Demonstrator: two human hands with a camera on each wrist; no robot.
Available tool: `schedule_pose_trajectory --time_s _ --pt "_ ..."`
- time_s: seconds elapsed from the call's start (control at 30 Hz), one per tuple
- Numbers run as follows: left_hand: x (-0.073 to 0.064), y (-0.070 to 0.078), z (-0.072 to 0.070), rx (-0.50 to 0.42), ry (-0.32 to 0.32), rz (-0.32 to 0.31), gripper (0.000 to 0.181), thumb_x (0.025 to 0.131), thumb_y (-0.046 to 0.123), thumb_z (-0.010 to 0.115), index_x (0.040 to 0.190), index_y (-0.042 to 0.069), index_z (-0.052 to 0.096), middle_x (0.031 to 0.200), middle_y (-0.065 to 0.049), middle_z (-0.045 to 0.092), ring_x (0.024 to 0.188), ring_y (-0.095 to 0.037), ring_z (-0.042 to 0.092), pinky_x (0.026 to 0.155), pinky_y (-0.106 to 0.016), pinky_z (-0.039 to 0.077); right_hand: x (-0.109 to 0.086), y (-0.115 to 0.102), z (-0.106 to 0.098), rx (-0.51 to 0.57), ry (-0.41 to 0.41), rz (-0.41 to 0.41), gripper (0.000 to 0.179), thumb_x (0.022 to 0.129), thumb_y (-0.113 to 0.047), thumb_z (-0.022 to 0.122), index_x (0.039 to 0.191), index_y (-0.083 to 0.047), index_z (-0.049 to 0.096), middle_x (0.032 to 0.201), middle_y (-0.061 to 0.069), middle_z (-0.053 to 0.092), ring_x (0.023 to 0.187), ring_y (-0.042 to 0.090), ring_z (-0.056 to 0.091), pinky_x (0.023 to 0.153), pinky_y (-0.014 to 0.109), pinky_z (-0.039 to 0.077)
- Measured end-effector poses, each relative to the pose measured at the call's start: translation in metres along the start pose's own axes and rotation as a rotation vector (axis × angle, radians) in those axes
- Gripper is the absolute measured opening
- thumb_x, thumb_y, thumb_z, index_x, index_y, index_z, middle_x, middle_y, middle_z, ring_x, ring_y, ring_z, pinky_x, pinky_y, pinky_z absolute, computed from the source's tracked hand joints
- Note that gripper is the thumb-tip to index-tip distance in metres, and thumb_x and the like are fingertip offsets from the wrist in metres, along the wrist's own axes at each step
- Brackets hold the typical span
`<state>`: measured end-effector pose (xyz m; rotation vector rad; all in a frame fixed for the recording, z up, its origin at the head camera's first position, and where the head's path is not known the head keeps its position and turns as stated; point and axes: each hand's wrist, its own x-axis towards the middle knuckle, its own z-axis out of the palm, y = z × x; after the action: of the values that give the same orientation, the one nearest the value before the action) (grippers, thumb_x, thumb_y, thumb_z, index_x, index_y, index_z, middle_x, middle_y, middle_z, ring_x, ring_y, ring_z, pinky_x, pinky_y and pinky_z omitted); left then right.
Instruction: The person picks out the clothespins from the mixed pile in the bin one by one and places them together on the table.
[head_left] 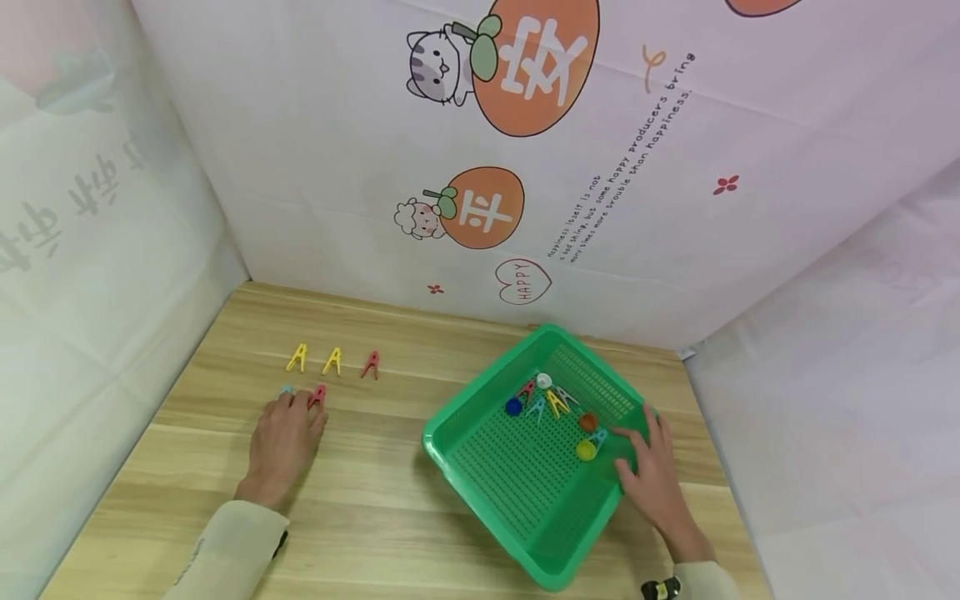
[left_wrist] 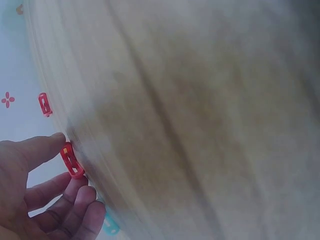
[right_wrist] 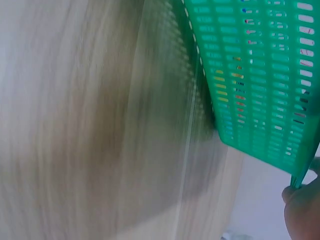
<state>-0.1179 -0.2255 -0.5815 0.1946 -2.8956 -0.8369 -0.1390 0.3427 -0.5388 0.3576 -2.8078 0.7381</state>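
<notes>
My left hand (head_left: 281, 446) is low over the wooden table at the left, pinching a red clothespin (left_wrist: 72, 161) between thumb and index finger. Beside it, a light blue clothespin (left_wrist: 111, 225) is mostly hidden by the hand in the head view. My right hand (head_left: 658, 479) grips the right rim of a green plastic basket (head_left: 480, 512), fingers reaching over the edge. Inside the basket lie several clothespins, among them a yellow one (head_left: 556, 403) and a red one (head_left: 527, 390), plus a blue cap (head_left: 513, 407), a white cap (head_left: 543, 381), an orange cap (head_left: 588, 422) and a yellow cap (head_left: 586, 450).
Behind the left hand, two yellow clothespins, the left (head_left: 297, 357) and the right (head_left: 332, 362), and another red clothespin (head_left: 371, 364) stand in a row on the table (head_left: 375, 500). A printed white cloth (head_left: 337, 167) hangs at the back, with white sheets at both sides.
</notes>
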Motion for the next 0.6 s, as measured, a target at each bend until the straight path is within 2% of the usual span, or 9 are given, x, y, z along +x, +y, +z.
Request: schedule_pose_trajectory --time_s 0.3,0.6 --pt "-0.001 0.000 0.000 0.010 0.032 0.017 0.040 0.107 0.020 0.071 0.133 -0.010 0.063 0.134 -0.037 0.063 0.133 -0.060 0.056 0.110 -0.071 0.048 0.012 0.011 -0.003 -0.014 -0.028 -0.108 0.043 0.088 -0.008 0.064 0.130 -0.001 0.070 0.174 0.037 0.022 0.160 0.064 0.012 0.113 0.093 0.020" --pt "-0.001 0.001 0.001 0.009 0.033 0.024 0.040 0.106 0.020 0.072 0.131 -0.010 0.064 0.132 -0.036 0.064 0.133 -0.059 0.056 0.113 -0.070 0.046 0.028 0.021 -0.002 -0.030 -0.061 -0.196 0.041 0.089 -0.010 0.062 0.129 -0.001 0.069 0.172 0.038 0.024 0.157 0.065 0.017 0.111 0.091 0.023"
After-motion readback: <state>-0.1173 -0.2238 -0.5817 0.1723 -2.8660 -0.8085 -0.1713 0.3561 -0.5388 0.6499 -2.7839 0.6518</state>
